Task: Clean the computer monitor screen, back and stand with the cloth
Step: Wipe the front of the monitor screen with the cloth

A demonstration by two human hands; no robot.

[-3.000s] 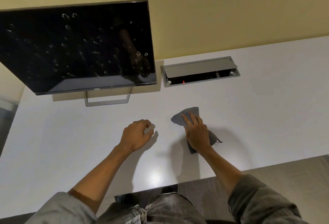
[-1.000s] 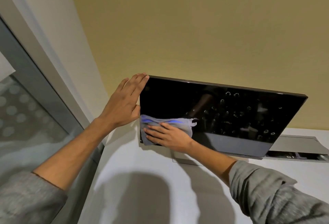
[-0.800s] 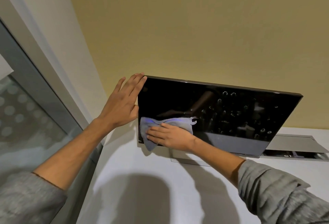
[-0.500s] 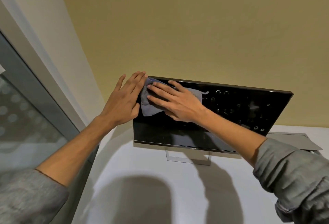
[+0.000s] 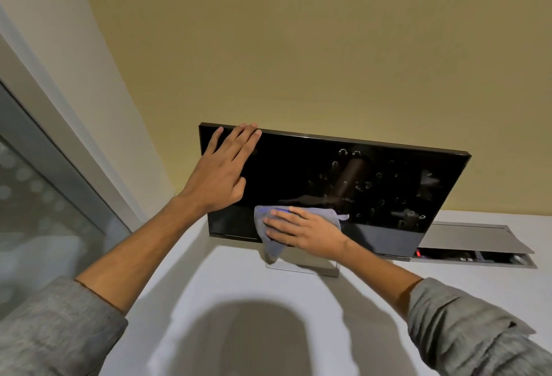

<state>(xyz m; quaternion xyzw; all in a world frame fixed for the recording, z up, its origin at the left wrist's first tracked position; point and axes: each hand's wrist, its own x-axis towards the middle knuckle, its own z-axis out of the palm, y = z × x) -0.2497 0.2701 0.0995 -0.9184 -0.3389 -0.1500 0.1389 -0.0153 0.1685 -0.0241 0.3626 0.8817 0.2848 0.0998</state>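
- left hand (image 5: 219, 177) lies flat with fingers spread, bracing the thin, tippable dell monitor (image 5: 388, 190) at its top corner.
- right hand (image 5: 304, 234) presses the soft grey cloth (image 5: 270, 245) flat-palmed against the fragile lower screen; light pressure looks wise.

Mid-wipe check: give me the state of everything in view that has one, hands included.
monitor: off, upright on desk, droplet marks on right half of screen
cloth: pressed flat against lower screen, bottom edge hanging below bezel
right hand: flat on cloth, fingers spread
left hand: open, braced on top-left of screen
stand: on desk, partly hidden
desk cable box: lid open, red light on
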